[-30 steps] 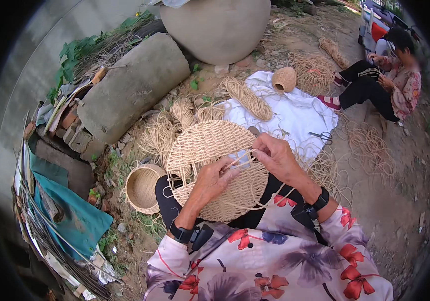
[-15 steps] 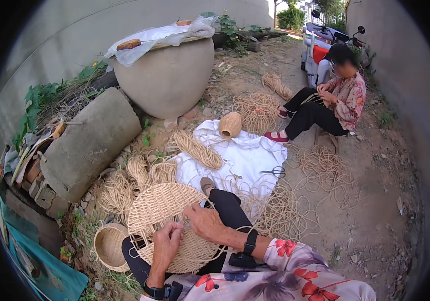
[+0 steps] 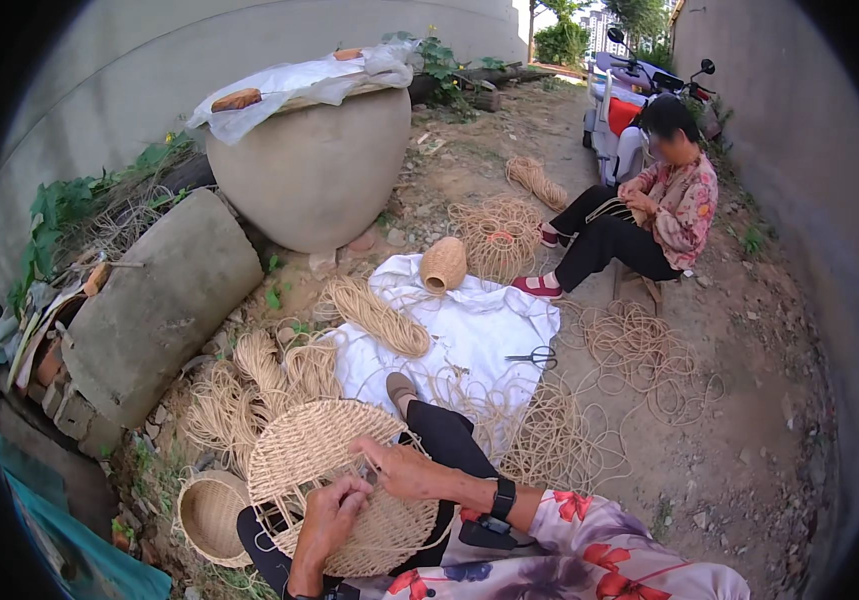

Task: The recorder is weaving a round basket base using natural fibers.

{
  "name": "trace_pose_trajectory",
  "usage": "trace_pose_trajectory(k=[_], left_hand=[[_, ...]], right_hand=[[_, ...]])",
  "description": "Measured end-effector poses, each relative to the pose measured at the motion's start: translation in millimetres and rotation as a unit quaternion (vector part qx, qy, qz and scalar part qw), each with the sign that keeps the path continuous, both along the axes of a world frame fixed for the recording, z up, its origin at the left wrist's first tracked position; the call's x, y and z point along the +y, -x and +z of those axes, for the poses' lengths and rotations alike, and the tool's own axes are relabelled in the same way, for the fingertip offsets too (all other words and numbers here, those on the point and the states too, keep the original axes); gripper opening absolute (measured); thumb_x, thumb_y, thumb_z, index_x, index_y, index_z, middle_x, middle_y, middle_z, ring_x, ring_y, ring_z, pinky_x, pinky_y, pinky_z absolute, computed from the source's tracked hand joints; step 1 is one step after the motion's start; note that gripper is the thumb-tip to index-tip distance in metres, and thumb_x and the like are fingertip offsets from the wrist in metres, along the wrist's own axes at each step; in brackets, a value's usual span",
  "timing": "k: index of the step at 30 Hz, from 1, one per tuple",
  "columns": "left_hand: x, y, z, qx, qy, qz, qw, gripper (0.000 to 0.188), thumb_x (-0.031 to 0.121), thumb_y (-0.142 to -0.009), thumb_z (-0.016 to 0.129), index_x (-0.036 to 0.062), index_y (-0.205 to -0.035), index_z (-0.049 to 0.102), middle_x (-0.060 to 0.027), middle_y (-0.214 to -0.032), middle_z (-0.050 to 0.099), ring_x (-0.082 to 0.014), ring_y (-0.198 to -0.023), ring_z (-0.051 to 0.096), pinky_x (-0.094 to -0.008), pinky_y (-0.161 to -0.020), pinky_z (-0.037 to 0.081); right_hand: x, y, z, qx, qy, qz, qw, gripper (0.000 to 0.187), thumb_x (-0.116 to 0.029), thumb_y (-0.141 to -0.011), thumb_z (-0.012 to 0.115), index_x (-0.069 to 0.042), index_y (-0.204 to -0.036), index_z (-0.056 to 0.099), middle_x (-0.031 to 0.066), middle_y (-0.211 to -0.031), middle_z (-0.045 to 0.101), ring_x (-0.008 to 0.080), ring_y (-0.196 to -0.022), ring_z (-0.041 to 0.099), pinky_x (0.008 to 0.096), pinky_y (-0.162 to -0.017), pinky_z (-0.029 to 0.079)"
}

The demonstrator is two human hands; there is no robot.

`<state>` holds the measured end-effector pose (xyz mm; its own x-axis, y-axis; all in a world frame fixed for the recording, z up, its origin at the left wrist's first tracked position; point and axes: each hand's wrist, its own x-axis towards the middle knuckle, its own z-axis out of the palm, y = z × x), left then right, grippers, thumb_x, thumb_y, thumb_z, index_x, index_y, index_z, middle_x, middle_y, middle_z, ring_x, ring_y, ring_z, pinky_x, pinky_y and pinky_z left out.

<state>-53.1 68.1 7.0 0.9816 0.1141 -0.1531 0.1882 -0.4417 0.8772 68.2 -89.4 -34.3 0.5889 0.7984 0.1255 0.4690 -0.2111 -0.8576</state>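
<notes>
A round, flat woven mat (image 3: 304, 435) of tan straw cord lies tilted across my lap. A band of loose, open strands crosses its middle, with gaps between the woven halves. My left hand (image 3: 331, 515) is over the lower half, its fingers pinched together by the open band. Close beside it, my right hand (image 3: 404, 472) rests on the mat's right side, forefinger stretched toward the band and the other fingers curled. Something small and greyish shows between the two hands, too small to name. What the fingertips hold is hidden.
A round woven basket (image 3: 214, 515) stands left of my knee. Cord bundles (image 3: 379, 318) and scissors (image 3: 534, 356) lie on a white cloth (image 3: 484, 330) with a woven vase (image 3: 443, 265). Loose cord (image 3: 564, 440) spreads rightward. A seated person (image 3: 664, 205) handles strands near a scooter (image 3: 614, 115).
The whole view has shifted slightly, so the surroundings sit further left. My right forefinger now stretches out more over the mat's open band. My left hand stays pinched beside it.
</notes>
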Motion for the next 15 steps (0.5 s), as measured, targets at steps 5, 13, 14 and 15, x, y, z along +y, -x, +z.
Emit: trace_pose_trajectory(k=[5, 13, 14, 15], left_hand=[[2.3, -5.5, 2.2, 0.01, -0.004, -0.035, 0.999, 0.015, 0.004, -0.094, 0.057, 0.0005, -0.103, 0.069, -0.0021, -0.077, 0.066, -0.009, -0.068, 0.059, -0.0243, -0.061, 0.047], [0.2, -6.1, -3.2, -0.091, -0.094, -0.024, 0.991, 0.012, 0.004, -0.089, 0.061, 0.0027, -0.098, 0.069, -0.0123, -0.079, 0.068, -0.0233, -0.071, 0.065, -0.0339, -0.065, 0.051], [0.5, -6.5, -5.8, -0.144, -0.138, -0.021, 0.98, 0.011, 0.005, -0.09, 0.061, 0.0047, -0.097, 0.069, -0.0163, -0.078, 0.069, -0.0333, -0.071, 0.068, -0.0395, -0.066, 0.053], [0.6, -6.9, -7.9, -0.169, -0.166, -0.006, 0.972, 0.012, 0.007, -0.089, 0.062, 0.0081, -0.097, 0.07, -0.015, -0.077, 0.07, -0.0335, -0.07, 0.068, -0.042, -0.066, 0.053]], right_hand=[[-5.4, 5.0, -1.5, -0.038, -0.007, 0.007, 0.999, 0.059, 0.0, -0.085, 0.051, -0.011, -0.14, 0.033, 0.0306, -0.105, 0.062, 0.0453, -0.085, 0.066, 0.0502, -0.076, 0.051], [-6.5, -5.9, 14.5, 0.395, -0.055, 0.045, 0.916, 0.073, -0.002, -0.085, 0.046, -0.018, -0.152, 0.022, 0.0189, -0.132, 0.052, 0.0118, -0.062, 0.06, 0.0229, -0.052, 0.05], [-5.6, -8.2, 13.0, 0.457, -0.087, 0.068, 0.883, 0.076, -0.002, -0.084, 0.044, -0.019, -0.154, 0.02, 0.0175, -0.135, 0.05, 0.0074, -0.061, 0.059, 0.0191, -0.049, 0.048], [-3.3, -11.1, 12.7, 0.452, -0.087, 0.069, 0.885, 0.076, -0.002, -0.084, 0.044, -0.019, -0.154, 0.02, 0.0175, -0.135, 0.05, 0.0074, -0.061, 0.059, 0.0191, -0.049, 0.048]])
